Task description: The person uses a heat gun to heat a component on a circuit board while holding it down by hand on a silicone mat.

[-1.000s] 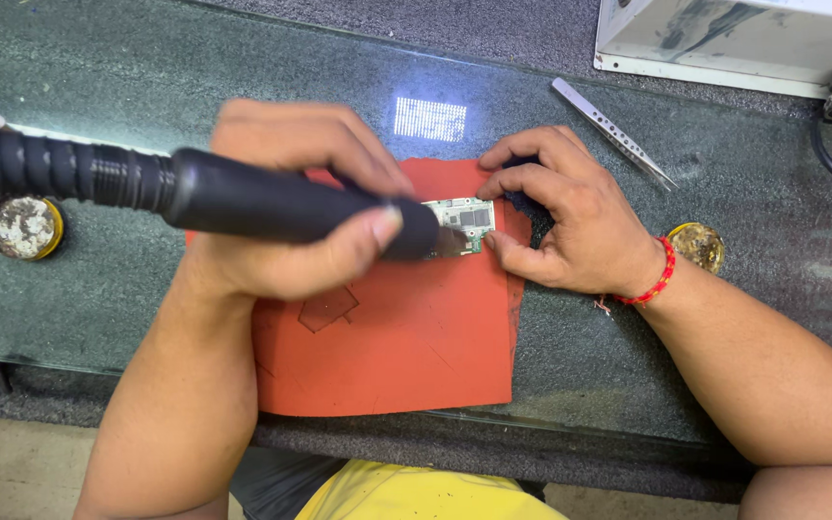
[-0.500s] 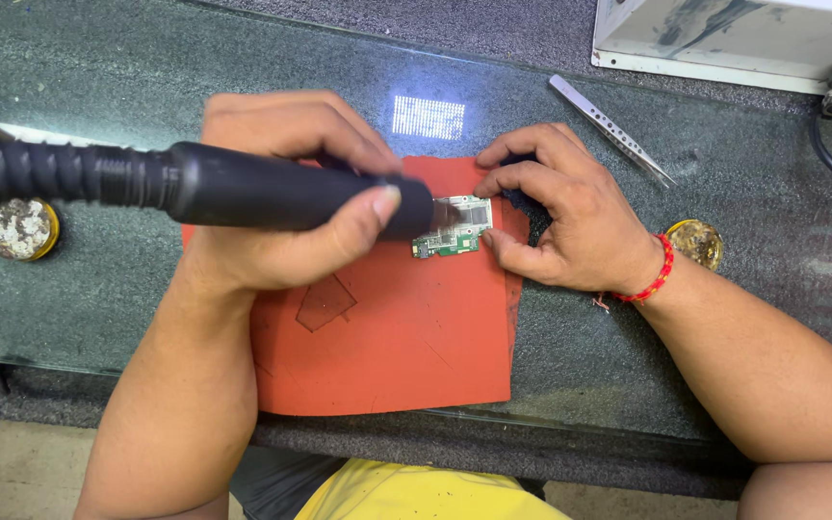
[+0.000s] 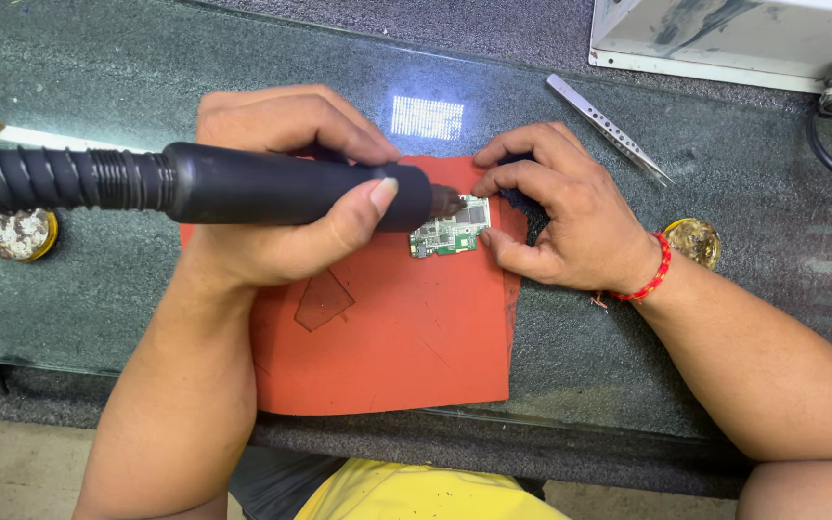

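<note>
Now left hand (image 3: 281, 207) clenched on hot-air wand (image 3: 243, 188) — nozzle nearer right edge of circuit board (image 3: 450, 231) — right hand (image 3: 556, 207) pinching it

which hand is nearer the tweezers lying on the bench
Right. The right hand rests by the circuit board, just below-left of the tweezers; the left hand, gripping the black tool, is farther left.
</note>
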